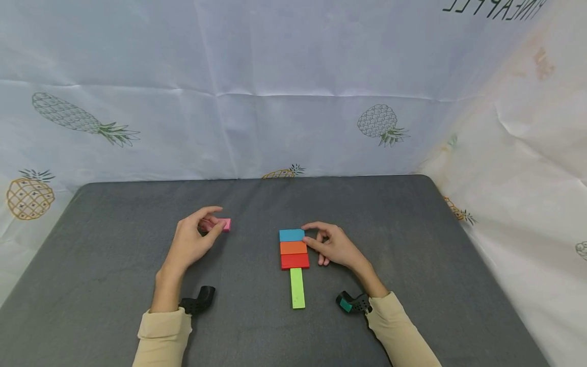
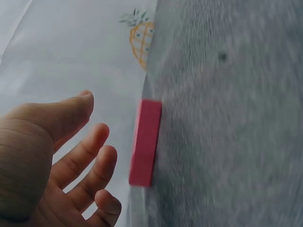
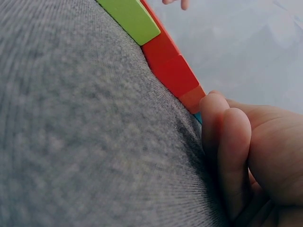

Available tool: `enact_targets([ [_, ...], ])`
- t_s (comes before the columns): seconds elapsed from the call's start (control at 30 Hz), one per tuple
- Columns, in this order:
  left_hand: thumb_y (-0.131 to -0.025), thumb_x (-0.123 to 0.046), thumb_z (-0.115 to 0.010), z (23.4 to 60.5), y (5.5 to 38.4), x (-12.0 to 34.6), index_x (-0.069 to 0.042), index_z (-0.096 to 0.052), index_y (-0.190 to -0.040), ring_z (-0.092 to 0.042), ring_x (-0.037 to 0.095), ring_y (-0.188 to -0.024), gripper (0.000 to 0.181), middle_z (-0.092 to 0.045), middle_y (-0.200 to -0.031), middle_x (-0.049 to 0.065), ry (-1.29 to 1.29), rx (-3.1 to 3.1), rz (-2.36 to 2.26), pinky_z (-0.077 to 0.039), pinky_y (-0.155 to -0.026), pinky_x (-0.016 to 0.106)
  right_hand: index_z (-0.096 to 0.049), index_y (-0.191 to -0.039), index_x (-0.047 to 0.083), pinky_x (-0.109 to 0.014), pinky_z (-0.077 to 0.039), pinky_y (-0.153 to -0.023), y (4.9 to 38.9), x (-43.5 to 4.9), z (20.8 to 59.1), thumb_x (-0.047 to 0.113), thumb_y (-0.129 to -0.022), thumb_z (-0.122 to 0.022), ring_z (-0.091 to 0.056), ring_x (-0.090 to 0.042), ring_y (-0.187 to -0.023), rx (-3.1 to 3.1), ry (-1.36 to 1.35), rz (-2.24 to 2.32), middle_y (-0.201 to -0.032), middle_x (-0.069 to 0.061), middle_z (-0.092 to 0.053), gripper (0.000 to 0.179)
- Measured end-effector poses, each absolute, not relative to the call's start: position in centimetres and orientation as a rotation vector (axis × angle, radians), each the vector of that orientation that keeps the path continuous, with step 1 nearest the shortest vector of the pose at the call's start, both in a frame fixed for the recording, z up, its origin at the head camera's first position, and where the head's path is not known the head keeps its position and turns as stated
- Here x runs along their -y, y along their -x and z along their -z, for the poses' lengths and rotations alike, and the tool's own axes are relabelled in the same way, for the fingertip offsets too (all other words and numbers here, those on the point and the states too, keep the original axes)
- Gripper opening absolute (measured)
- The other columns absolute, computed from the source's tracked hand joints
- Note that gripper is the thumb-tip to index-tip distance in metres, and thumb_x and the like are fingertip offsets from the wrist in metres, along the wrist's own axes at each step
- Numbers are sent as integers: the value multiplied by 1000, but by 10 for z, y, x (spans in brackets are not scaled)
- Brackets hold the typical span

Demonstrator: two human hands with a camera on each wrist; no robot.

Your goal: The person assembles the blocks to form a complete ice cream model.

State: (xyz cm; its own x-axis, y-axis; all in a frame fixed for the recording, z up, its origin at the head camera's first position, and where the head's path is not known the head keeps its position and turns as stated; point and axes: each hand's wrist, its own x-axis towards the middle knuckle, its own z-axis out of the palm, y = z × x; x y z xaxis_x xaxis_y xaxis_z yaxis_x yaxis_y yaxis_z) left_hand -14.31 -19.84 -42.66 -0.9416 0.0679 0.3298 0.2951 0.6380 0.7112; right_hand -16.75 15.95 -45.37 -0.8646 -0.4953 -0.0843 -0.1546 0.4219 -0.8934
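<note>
A pink block (image 2: 145, 142) lies on the grey cloth at the far left. My left hand (image 1: 190, 242) is around it in the head view; the left wrist view shows a gap between the block and the loosely bent fingers. To the right, blue (image 1: 291, 235), orange (image 1: 293, 247) and red (image 1: 295, 261) blocks lie crosswise against one another. A green block (image 1: 297, 288) extends lengthwise from the red one toward me. My right hand (image 1: 334, 243) pinches the blue block's right end between thumb and forefinger. In the right wrist view, those fingers hide most of the blue block.
Grey cloth (image 1: 247, 326) covers the table. A white curtain (image 1: 293, 132) with pineapple prints hangs behind its far edge, and pale fabric (image 1: 527, 168) hangs at the right. Black wrist devices (image 1: 199, 300) sit by both cuffs.
</note>
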Motion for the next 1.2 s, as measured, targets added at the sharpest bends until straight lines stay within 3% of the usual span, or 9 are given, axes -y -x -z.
enact_targets([
  [0.27, -92, -5, -73, 428, 139, 212, 1, -68, -124, -55, 3, -73, 32, -72, -93, 13, 220, 2632, 1157, -45, -61, 23, -62, -136, 10, -34, -54, -46, 167, -159, 453, 19, -100, -68, -60, -13, -43, -2344, 555, 1424, -66, -11, -59, 38],
  [0.73, -93, -9, -74, 428, 137, 224, 2, -66, -126, -58, 23, -79, 36, -66, -95, 17, 157, 2725, 1049, -44, -69, 32, -63, -135, 11, -34, -54, -46, 167, -160, 453, 21, -100, -68, -60, -13, -43, -2338, 546, 1433, -67, -12, -59, 38],
  [0.97, -93, -5, -73, 429, 137, 224, 3, -62, -132, -59, 26, -82, 41, -62, -103, 21, 159, 2820, 1044, -46, -72, 37, -63, -135, 11, -35, -54, -46, 167, -159, 452, 21, -100, -68, -60, -14, -43, -2342, 536, 1429, -67, -11, -59, 37],
  [1.2, -95, -5, -70, 429, 137, 222, 5, -60, -136, -54, 22, -79, 44, -62, -104, 22, 162, 2858, 1035, -41, -68, 31, -63, -136, 11, -34, -54, -46, 167, -159, 452, 21, -100, -68, -60, -14, -43, -2342, 547, 1431, -66, -11, -59, 38],
])
